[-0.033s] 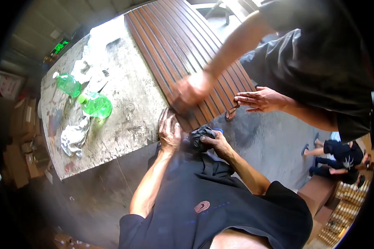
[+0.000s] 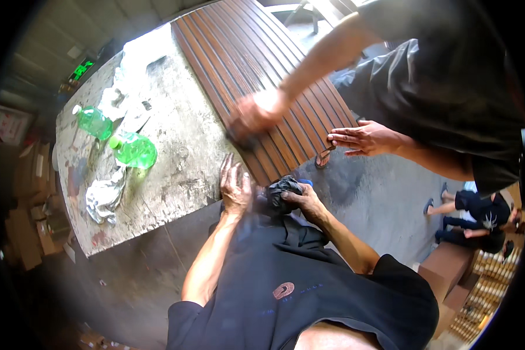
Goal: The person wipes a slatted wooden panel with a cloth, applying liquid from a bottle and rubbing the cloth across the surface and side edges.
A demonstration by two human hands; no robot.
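Observation:
A brown grooved wooden panel lies along the right part of a worn, stained table, its near end close to me. My left hand rests at the table's front edge beside the panel's near corner, fingers stretched out and holding nothing. Just below the panel's near end, my right hand is closed on a crumpled black cloth. Something small and blue shows by its fingers. A co-worker's hand, smeared by motion, presses a dark item hidden beneath it on the panel. Their other hand touches the panel's right edge.
Two clear bottles of green liquid, one farther and one nearer, stand on the table's left. White rags lie around them. The co-worker stands at the right. Farther right are other people and a brown box.
The co-worker's blurred hand has shifted a little left across the panel. My left hand's fingers have moved slightly, while my right hand stays with the cloth.

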